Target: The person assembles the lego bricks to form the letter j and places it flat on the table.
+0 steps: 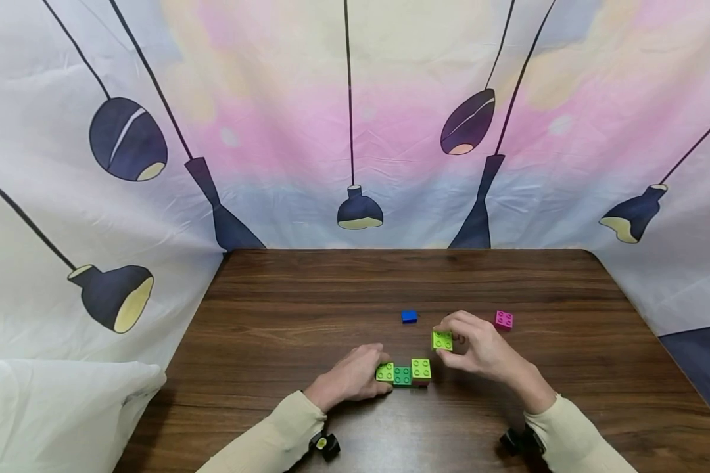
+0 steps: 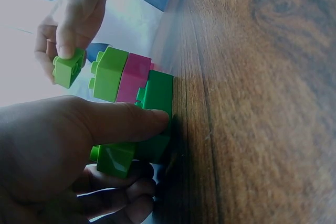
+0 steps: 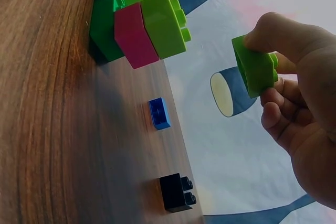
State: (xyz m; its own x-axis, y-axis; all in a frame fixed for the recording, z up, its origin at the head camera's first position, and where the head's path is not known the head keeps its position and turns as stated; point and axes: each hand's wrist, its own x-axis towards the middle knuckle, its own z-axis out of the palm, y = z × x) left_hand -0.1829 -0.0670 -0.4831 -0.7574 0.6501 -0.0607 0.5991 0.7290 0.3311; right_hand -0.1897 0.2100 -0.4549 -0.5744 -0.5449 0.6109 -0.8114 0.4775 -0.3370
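My left hand [image 1: 357,373] grips the left end of a small toy-brick build, thumb on the near face and fingers round the far side. Its base is a dark green brick [image 2: 159,90]. On its left end sits a light green brick [image 1: 384,372]; on the right end a pink brick [image 3: 136,35] carries another light green brick [image 1: 421,368]. To the right, my right hand [image 1: 479,345] pinches a loose light green brick [image 3: 254,66] between thumb and fingers, raised off the table with its studs up.
On the brown wooden table [image 1: 307,295] a small blue brick [image 1: 409,316] lies beyond the build. A pink brick [image 1: 504,320] lies right of my right hand. The right wrist view also shows a black brick [image 3: 177,192]. A lamp-patterned cloth [image 1: 296,131] hangs behind the table.
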